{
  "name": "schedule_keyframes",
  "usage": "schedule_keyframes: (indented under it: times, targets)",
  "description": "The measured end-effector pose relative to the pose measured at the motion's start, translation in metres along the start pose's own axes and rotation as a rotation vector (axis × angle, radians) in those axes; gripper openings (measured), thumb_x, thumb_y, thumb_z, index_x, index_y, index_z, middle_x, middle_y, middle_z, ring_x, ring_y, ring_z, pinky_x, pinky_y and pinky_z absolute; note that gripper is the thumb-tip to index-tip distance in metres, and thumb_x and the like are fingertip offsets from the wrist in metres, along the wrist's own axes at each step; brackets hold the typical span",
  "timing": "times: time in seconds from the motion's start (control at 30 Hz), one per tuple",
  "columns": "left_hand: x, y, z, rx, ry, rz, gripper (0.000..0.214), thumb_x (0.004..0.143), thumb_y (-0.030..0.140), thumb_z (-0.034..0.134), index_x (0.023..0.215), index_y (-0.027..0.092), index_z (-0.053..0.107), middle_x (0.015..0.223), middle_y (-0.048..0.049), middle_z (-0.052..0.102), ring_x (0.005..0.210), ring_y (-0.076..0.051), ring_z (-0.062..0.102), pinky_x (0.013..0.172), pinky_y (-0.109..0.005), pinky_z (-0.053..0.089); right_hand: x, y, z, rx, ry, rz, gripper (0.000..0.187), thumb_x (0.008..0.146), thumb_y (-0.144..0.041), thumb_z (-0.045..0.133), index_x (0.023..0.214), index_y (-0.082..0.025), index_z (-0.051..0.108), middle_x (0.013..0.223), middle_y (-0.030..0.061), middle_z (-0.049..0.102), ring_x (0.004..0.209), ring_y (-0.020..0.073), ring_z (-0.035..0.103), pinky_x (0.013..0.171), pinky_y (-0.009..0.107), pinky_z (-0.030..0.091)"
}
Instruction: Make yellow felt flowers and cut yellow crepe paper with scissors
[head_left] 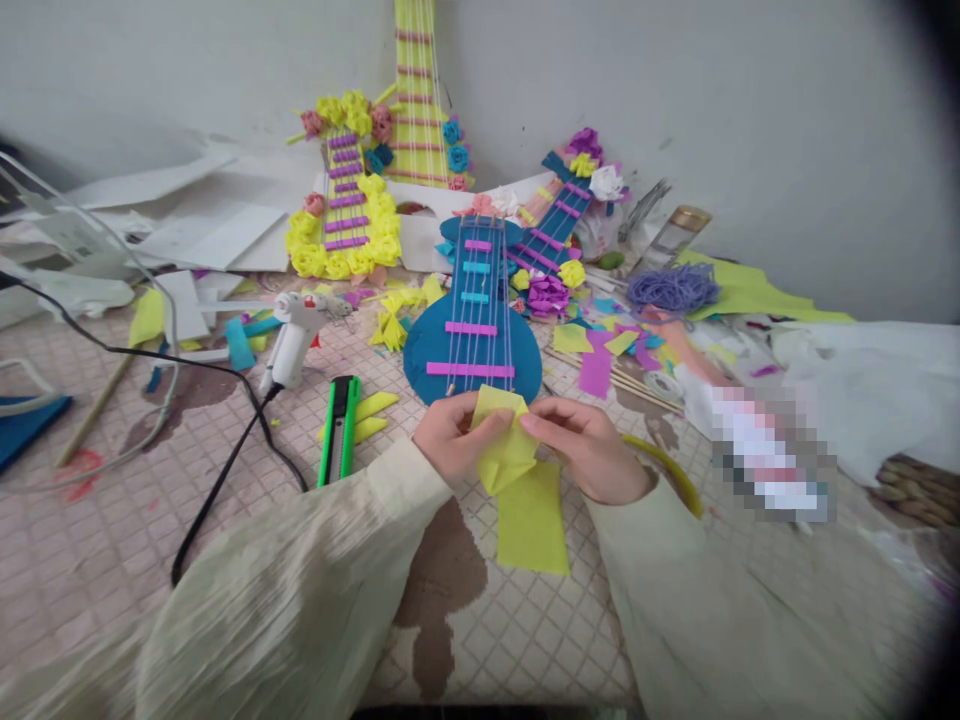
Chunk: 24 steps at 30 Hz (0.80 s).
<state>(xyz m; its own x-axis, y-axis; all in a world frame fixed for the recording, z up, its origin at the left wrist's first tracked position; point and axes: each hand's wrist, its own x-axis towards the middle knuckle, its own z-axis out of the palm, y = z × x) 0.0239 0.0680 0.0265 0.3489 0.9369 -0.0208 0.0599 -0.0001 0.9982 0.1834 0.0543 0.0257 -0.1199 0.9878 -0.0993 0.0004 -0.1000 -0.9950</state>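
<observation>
Between my two hands is a piece of yellow crepe paper (pixel 504 455), its lower edge folded to a point. My left hand (pixel 455 438) pinches its left side, thumb laid across the front. The fingertips of my right hand (pixel 589 445) grip its upper right edge. Below lies a flat yellow paper strip (pixel 534 525) on the table. Just beyond my hands, a blue paper guitar (pixel 472 345) with pink and light-blue bars and purple strings lies flat; its bottom edge is partly hidden by my hands and the paper.
A green utility knife (pixel 340 430) and a white glue gun (pixel 294 340) with a black cord lie to the left. Decorated paper instruments, including a yellow-flowered one (pixel 345 205), stand at the back. Purple yarn (pixel 673 288) and paper scraps (pixel 596 362) lie to the right.
</observation>
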Motion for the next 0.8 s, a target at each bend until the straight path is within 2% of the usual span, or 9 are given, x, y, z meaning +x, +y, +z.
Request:
schedule_keyframes:
  times: [0.17,0.33,0.47,0.8]
  targets:
    - [-0.0004,-0.0017,0.0006,0.089,-0.024,0.044,0.028,0.069,0.041,0.056,0.069,0.013,0.06,0.063,-0.0021,0.057,0.056,-0.011,0.049,0.048,-0.021,0.04,0.0005,-0.0002,-0.0003,-0.009,0.005,-0.006,0.016,0.063,-0.031,0.068,0.064,-0.017,0.061,0.064,-0.0021,0.055,0.061,0.0106,0.049,0.057,0.025,0.038]
    - [-0.0011,-0.0023,-0.0002,0.179,-0.015,0.051,0.023,0.069,0.037,0.055,0.071,0.014,0.061,0.066,-0.003,0.061,0.057,-0.013,0.052,0.048,-0.022,0.042,0.0015,0.0009,-0.0001,0.019,0.009,-0.004,0.015,0.065,-0.033,0.066,0.069,-0.018,0.064,0.066,-0.001,0.057,0.063,0.0121,0.05,0.061,0.027,0.04]
    - [-0.003,-0.0008,-0.0001,0.211,-0.034,0.051,0.023,0.069,0.034,0.055,0.077,0.014,0.063,0.073,-0.0052,0.065,0.062,-0.015,0.057,0.052,-0.024,0.045,0.0012,0.0037,-0.0007,-0.017,0.056,-0.023,0.015,0.067,-0.033,0.065,0.069,-0.019,0.067,0.063,-0.0006,0.057,0.06,0.0124,0.049,0.059,0.028,0.039]
    - [-0.0037,-0.0005,0.0009,0.248,-0.058,0.027,0.024,0.068,0.032,0.055,0.078,0.012,0.062,0.072,-0.0061,0.065,0.063,-0.016,0.058,0.053,-0.025,0.046,-0.0001,0.0031,0.0009,-0.031,0.08,-0.013,0.016,0.066,-0.034,0.067,0.068,-0.018,0.067,0.062,-0.0005,0.056,0.06,0.0121,0.048,0.058,0.027,0.039]
